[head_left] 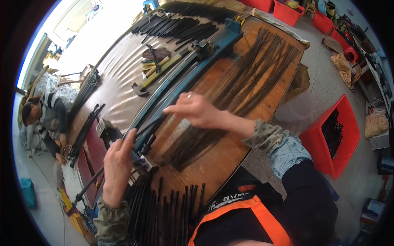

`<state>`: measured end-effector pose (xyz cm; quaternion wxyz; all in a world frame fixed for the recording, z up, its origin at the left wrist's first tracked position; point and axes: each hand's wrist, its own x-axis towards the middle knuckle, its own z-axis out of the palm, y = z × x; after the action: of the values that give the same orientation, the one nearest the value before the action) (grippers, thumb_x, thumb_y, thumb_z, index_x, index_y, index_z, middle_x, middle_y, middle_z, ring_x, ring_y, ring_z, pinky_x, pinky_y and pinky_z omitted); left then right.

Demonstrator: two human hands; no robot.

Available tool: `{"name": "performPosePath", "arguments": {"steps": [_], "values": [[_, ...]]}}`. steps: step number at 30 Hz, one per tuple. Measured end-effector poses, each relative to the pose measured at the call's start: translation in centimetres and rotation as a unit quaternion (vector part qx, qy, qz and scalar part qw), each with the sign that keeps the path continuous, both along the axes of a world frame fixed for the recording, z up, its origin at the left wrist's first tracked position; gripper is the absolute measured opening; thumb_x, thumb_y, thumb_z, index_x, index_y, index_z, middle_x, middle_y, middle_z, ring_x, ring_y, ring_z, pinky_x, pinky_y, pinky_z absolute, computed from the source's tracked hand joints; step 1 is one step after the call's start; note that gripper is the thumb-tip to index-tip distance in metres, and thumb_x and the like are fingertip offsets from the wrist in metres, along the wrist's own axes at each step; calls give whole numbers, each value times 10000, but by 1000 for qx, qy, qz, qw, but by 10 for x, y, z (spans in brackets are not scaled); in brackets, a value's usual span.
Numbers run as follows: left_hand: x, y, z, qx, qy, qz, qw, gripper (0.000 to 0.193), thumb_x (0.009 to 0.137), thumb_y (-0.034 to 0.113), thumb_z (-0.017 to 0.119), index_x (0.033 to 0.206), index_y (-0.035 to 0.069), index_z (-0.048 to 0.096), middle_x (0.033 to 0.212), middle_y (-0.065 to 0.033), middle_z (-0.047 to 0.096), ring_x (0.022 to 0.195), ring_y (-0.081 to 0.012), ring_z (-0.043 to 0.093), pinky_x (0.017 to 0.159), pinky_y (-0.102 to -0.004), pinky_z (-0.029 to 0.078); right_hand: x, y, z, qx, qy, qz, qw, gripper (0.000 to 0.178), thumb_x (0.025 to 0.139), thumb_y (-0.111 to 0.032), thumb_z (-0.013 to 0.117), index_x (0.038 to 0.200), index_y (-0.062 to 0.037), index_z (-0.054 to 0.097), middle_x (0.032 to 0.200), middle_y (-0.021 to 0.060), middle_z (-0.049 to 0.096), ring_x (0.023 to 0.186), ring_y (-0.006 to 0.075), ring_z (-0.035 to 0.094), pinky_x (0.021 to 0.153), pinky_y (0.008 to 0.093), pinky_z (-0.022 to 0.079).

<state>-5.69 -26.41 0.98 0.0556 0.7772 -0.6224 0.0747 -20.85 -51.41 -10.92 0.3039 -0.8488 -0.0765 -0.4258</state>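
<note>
Orange strap (269, 221); left hand (117, 166), right hand (201, 111) near blue rail (198, 74).

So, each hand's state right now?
Left hand: partly curled near a black rod; grip unclear.
Right hand: partly curled near the same rod; grip unclear.

A workshop in use.
A blue rail (205, 65) runs along a bench (213, 172) spread with thin rods (246, 78); a hammer (140, 91) lies beside the rail, black rods (164, 30) are heaped beyond, red bins (349, 139) stand on the floor (328, 84), and a co-worker (53, 119) stoops at the left.
</note>
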Motion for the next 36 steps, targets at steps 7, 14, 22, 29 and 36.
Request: {"name": "performPosePath", "arguments": {"steps": [7, 14, 22, 29, 36], "values": [[5, 40, 4, -56, 2, 33, 998, 576, 827, -81, 566, 1362, 131, 577, 771, -114, 498, 737, -275, 551, 680, -414, 466, 18, 17, 13, -30, 2, -62, 998, 424, 861, -336, 731, 1258, -195, 683, 599, -20, 539, 508, 85, 495, 453, 258, 411], [55, 122, 17, -224, -18, 153, 962, 241, 958, 20, 538, 1189, 53, 596, 874, -173, 628, 748, -336, 612, 671, -438, 474, 32, 3, 0, -83, 3, -143, 986, 237, 891, -117, 690, 1128, -113, 702, 843, 70, 697, 739, 180, 635, 620, 316, 515], [52, 171, 39, -270, -24, 212, 939, 226, 991, 151, 602, 1122, -30, 636, 799, -214, 622, 625, -268, 535, 611, -359, 451, 145, 100, 38, 143, 141, 173, 964, 200, 973, -174, 625, 1019, 4, 704, 801, 36, 712, 698, 83, 628, 669, 251, 520], [43, 254, 17, -256, 30, 315, 913, 244, 993, 152, 604, 1129, -48, 636, 796, -207, 623, 626, -228, 533, 606, -335, 451, 191, 148, 49, 43, 179, 213, 960, 155, 909, -215, 704, 926, -71, 758, 747, 63, 719, 630, 128, 617, 617, 280, 486], [45, 257, -1, -257, 85, 335, 902, 247, 991, 152, 612, 1130, -51, 639, 787, -192, 626, 642, -190, 531, 614, -321, 455, 221, 180, 37, -136, 187, 235, 944, 163, 909, -229, 685, 920, -72, 724, 760, 79, 714, 655, 201, 676, 656, 323, 477]]}}
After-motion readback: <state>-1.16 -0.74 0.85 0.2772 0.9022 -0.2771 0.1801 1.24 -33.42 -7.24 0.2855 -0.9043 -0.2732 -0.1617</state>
